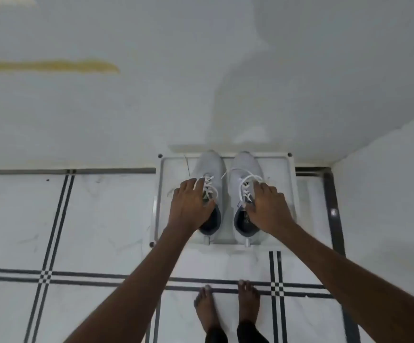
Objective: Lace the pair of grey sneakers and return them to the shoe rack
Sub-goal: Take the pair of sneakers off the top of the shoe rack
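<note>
Two grey sneakers with white laces stand side by side, toes toward the wall, on the top shelf of a white shoe rack [278,167]. My left hand [189,206] grips the left sneaker [209,167] at its tongue and collar, thumb inside the opening. My right hand [267,206] holds the right sneaker [244,167] the same way at its collar. Both shoes are laced, with loose lace ends hanging to the sides. The heels show dark grey lining.
The rack stands against a white wall [201,70] near a corner on the right. The floor [89,219] is white tile with black stripe lines. My bare feet [228,308] stand just in front of the rack.
</note>
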The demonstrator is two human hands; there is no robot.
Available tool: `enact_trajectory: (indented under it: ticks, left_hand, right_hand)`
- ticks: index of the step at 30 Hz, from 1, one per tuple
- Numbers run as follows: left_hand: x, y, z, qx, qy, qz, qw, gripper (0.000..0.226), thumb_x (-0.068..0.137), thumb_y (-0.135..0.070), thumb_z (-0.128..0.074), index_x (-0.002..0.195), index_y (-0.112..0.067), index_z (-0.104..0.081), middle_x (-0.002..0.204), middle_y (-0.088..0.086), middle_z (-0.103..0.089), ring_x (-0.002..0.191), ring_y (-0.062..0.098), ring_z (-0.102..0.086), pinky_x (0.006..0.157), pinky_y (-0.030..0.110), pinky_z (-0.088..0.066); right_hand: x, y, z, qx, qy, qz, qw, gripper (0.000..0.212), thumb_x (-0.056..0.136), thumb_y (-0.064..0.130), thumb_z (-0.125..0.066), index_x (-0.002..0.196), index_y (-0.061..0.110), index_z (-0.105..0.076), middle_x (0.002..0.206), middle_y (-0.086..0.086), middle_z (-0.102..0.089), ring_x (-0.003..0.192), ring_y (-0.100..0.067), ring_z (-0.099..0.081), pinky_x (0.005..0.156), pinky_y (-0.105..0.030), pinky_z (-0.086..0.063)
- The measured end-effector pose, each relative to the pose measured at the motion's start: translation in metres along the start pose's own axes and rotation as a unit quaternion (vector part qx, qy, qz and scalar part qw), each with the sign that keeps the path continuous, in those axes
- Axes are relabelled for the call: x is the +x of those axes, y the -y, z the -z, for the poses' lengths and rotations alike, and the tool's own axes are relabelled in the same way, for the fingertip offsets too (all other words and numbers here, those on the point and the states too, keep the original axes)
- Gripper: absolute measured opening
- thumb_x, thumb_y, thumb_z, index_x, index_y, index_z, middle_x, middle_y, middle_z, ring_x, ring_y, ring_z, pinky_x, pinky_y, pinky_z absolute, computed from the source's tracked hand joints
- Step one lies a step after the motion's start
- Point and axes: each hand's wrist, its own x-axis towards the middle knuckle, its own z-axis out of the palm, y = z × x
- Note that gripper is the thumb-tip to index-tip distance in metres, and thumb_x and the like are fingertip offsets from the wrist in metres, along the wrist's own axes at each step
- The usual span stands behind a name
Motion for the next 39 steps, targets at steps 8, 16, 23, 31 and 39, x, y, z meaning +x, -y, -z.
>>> enact_trajectory:
  ticks: [8, 16, 23, 31, 39]
  left_hand:
    - [0.006, 0.030, -0.085, -0.055, 0.037, 0.107, 0.992, 0.051, 0.090, -0.020, -0.058, 0.139, -0.012, -0.044, 0.124, 0.013, -0.059, 0.099, 0.036, -0.063, 0.073, 0.041, -0.052]
    - [0.007, 0.040, -0.096, -0.020, 0.031, 0.131, 0.991, 0.034, 0.091, -0.006, -0.046, 0.122, -0.011, -0.059, 0.092, 0.016, -0.067, 0.082, 0.036, -0.064, 0.064, 0.037, -0.043]
    - [-0.040, 0.036, -0.065, -0.071, 0.005, 0.127, 0.989, 0.014, 0.084, -0.005, -0.053, 0.088, -0.011, -0.064, 0.074, 0.011, -0.067, 0.069, 0.032, -0.063, 0.059, 0.035, -0.046]
    - [-0.132, 0.038, -0.037, -0.111, -0.044, 0.119, 0.986, 0.018, 0.083, -0.009, -0.055, 0.094, -0.013, -0.067, 0.078, 0.009, -0.069, 0.070, 0.030, -0.062, 0.063, 0.040, -0.053]
    - [-0.249, 0.047, -0.045, -0.133, -0.071, 0.165, 0.975, 0.023, 0.082, -0.007, -0.057, 0.099, -0.012, -0.071, 0.080, 0.010, -0.071, 0.071, 0.028, -0.063, 0.064, 0.035, -0.049]
  right_hand:
    - [0.001, -0.024, -0.082, 0.181, 0.035, -0.155, 0.971, 0.037, 0.085, 0.017, -0.063, 0.117, 0.001, -0.051, 0.104, -0.019, -0.065, 0.095, -0.039, -0.063, 0.072, -0.033, -0.042]
    - [0.002, -0.022, -0.089, 0.211, 0.040, -0.199, 0.956, 0.008, 0.082, 0.007, -0.057, 0.084, 0.006, -0.049, 0.077, -0.009, -0.054, 0.068, -0.028, -0.047, 0.063, -0.029, -0.032]
    - [-0.038, -0.006, -0.074, 0.213, 0.021, -0.210, 0.954, 0.007, 0.082, 0.009, -0.055, 0.081, 0.004, -0.050, 0.078, -0.011, -0.055, 0.071, -0.029, -0.046, 0.065, -0.032, -0.033]
    - [-0.122, 0.016, -0.062, 0.222, -0.043, -0.170, 0.959, 0.007, 0.082, 0.008, -0.054, 0.079, 0.001, -0.052, 0.074, -0.015, -0.060, 0.067, -0.035, -0.055, 0.059, -0.032, -0.036]
    - [-0.221, 0.033, -0.083, 0.222, -0.049, -0.145, 0.963, 0.007, 0.083, 0.008, -0.053, 0.080, 0.003, -0.051, 0.073, -0.015, -0.057, 0.067, -0.034, -0.049, 0.062, -0.034, -0.035]
